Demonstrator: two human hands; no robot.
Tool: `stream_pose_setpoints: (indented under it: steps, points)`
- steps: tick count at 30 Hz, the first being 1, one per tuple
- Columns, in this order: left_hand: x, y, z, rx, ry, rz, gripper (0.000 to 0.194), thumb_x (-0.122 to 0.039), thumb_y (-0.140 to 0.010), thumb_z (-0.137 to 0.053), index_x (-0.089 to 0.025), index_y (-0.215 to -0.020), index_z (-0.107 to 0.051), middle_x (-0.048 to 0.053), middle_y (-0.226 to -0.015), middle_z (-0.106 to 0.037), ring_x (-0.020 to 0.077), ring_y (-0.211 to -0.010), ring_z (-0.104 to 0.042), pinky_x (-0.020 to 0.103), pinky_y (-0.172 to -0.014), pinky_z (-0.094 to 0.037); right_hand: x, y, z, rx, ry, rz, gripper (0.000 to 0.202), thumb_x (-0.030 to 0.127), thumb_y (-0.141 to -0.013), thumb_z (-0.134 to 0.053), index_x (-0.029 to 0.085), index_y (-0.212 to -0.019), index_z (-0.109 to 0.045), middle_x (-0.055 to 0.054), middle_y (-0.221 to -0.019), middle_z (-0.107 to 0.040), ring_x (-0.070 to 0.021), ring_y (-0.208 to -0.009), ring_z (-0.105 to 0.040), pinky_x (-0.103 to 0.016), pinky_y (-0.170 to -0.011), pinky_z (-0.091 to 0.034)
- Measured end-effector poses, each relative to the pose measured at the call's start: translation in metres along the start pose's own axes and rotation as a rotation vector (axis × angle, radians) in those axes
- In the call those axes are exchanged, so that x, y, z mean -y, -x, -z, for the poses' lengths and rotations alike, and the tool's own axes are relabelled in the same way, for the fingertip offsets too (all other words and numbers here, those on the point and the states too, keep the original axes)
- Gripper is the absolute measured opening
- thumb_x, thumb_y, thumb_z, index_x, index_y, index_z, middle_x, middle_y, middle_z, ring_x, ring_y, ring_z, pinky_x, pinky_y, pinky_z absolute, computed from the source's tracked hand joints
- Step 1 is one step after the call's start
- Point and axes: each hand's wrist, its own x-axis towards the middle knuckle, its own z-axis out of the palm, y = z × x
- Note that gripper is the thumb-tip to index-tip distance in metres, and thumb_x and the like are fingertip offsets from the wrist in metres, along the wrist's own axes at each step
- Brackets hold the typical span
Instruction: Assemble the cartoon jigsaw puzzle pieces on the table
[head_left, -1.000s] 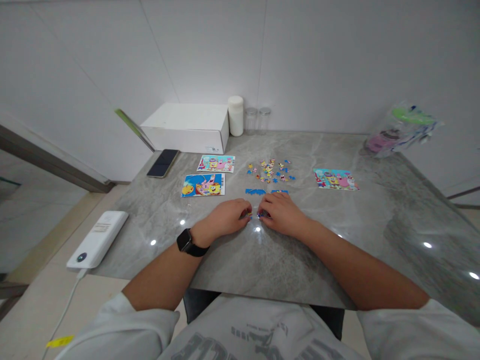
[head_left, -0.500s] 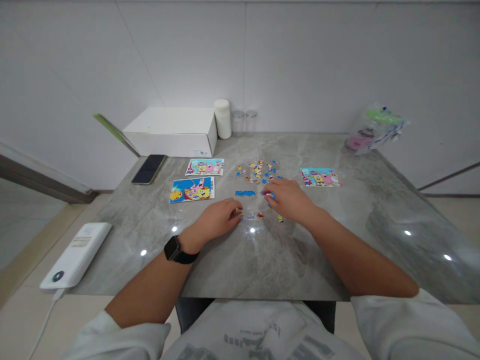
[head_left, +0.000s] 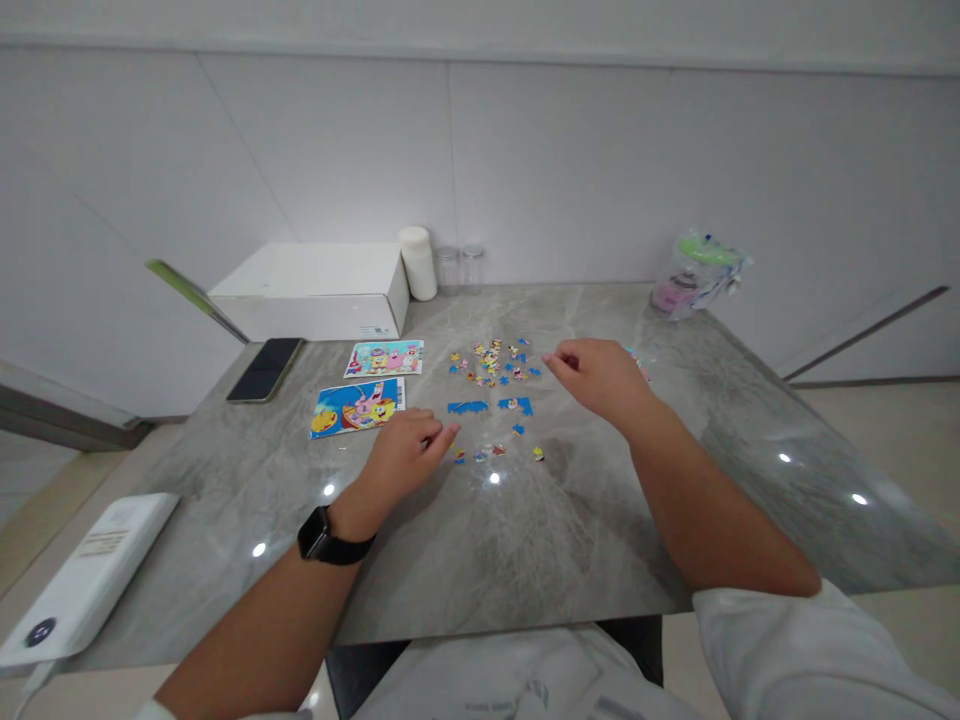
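Note:
My left hand [head_left: 409,455] hovers just left of a short row of loose jigsaw pieces [head_left: 480,456], fingers curled in and thumb stretched toward them; nothing shows in it. My right hand [head_left: 600,378] is raised to the right of the piece pile, its fingers curled into a loose fist with no piece visible. Between the hands lie two joined blue puzzle strips, a left one [head_left: 467,407] and a right one [head_left: 516,406], with a gap between them. A single blue piece [head_left: 518,430] lies below the right strip. Behind them spreads a pile of mixed pieces [head_left: 491,360].
Two cartoon picture cards, one light [head_left: 384,358] and one blue [head_left: 356,408], lie at left beside a phone [head_left: 265,370]. A third card [head_left: 639,362] is mostly behind my right hand. A white box [head_left: 307,290], white bottle [head_left: 418,264], glass jars [head_left: 460,270] and bagged cup [head_left: 697,275] stand at the back.
My right hand has left the right blue strip and moved up to the right, now covering most of the third card. My left hand has drawn back left from the lower pieces. The view has shifted.

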Motion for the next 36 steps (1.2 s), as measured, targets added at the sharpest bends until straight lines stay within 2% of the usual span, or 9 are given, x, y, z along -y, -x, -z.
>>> stream_pose_setpoints:
  steps: [3, 8, 12, 17, 19, 24, 30, 36]
  points:
    - [0.004, 0.001, -0.001, -0.020, 0.025, 0.054, 0.058, -0.045, -0.107, -0.045, -0.019, -0.056, -0.043, 0.000, -0.057, -0.045, 0.0136, -0.058, -0.044, 0.032, -0.064, -0.027, -0.010, -0.002, 0.012, -0.059, -0.047, -0.027, 0.037, 0.040, -0.103, -0.053, 0.019, -0.083, -0.077, -0.007, -0.081, -0.075, -0.0195, -0.075, -0.062, -0.032, -0.068, -0.035]
    - [0.009, 0.001, -0.004, -0.066, 0.079, 0.214, 0.059, -0.054, -0.106, -0.037, -0.020, -0.058, -0.036, -0.001, -0.055, -0.042, 0.0132, -0.054, -0.042, 0.031, -0.061, -0.024, -0.025, -0.012, 0.023, -0.087, -0.083, -0.086, 0.033, 0.040, -0.100, -0.056, 0.019, -0.087, -0.078, -0.007, -0.080, -0.075, -0.0197, -0.072, -0.062, -0.031, -0.067, -0.036]
    - [0.013, 0.000, -0.006, -0.061, 0.128, 0.251, 0.057, -0.055, -0.106, -0.033, -0.021, -0.061, -0.043, -0.001, -0.056, -0.047, 0.0145, -0.056, -0.047, 0.030, -0.061, -0.027, -0.030, -0.033, 0.026, -0.079, -0.103, -0.071, 0.026, 0.035, -0.097, -0.060, 0.019, -0.090, -0.079, -0.006, -0.081, -0.076, -0.0199, -0.074, -0.063, -0.031, -0.069, -0.038]
    - [0.017, -0.001, -0.007, -0.064, 0.135, 0.257, 0.055, -0.054, -0.105, -0.035, -0.020, -0.064, -0.049, 0.000, -0.059, -0.054, 0.0157, -0.059, -0.053, 0.030, -0.063, -0.031, -0.022, -0.067, 0.030, -0.272, -0.191, -0.134, 0.025, 0.035, -0.096, -0.062, 0.019, -0.098, -0.080, -0.008, -0.087, -0.078, -0.0206, -0.077, -0.065, -0.032, -0.074, -0.044]
    - [0.019, -0.001, -0.008, -0.068, 0.131, 0.268, 0.055, -0.054, -0.105, -0.036, -0.021, -0.063, -0.049, 0.000, -0.059, -0.054, 0.0157, -0.059, -0.053, 0.030, -0.062, -0.031, -0.018, -0.077, 0.027, -0.294, -0.213, -0.129, 0.024, 0.034, -0.096, -0.062, 0.019, -0.100, -0.080, -0.008, -0.090, -0.079, -0.0209, -0.079, -0.067, -0.032, -0.076, -0.046]
    - [0.020, -0.002, -0.008, -0.061, 0.158, 0.295, 0.055, -0.055, -0.104, -0.035, -0.021, -0.063, -0.048, -0.001, -0.057, -0.052, 0.0155, -0.058, -0.052, 0.029, -0.061, -0.033, -0.021, -0.089, 0.005, -0.116, -0.167, -0.032, 0.019, 0.029, -0.095, -0.065, 0.020, -0.099, -0.081, -0.008, -0.095, -0.081, -0.0208, -0.085, -0.070, -0.031, -0.080, -0.048]
    - [0.017, -0.003, -0.012, -0.052, 0.163, 0.297, 0.055, -0.054, -0.104, -0.036, -0.021, -0.062, -0.046, -0.002, -0.057, -0.051, 0.0149, -0.056, -0.051, 0.029, -0.060, -0.033, -0.038, -0.093, -0.008, 0.120, -0.067, -0.022, 0.019, 0.028, -0.094, -0.068, 0.022, -0.104, -0.083, -0.007, -0.105, -0.082, -0.0210, -0.095, -0.073, -0.028, -0.080, -0.049]
    - [0.023, -0.004, -0.014, -0.078, 0.179, 0.319, 0.054, -0.053, -0.103, -0.038, -0.021, -0.062, -0.050, -0.002, -0.057, -0.052, 0.0149, -0.057, -0.053, 0.028, -0.061, -0.036, -0.028, -0.101, -0.027, 0.314, 0.028, 0.017, 0.021, 0.026, -0.090, -0.073, 0.023, -0.108, -0.084, -0.009, -0.112, -0.082, -0.0222, -0.099, -0.074, -0.028, -0.080, -0.051]
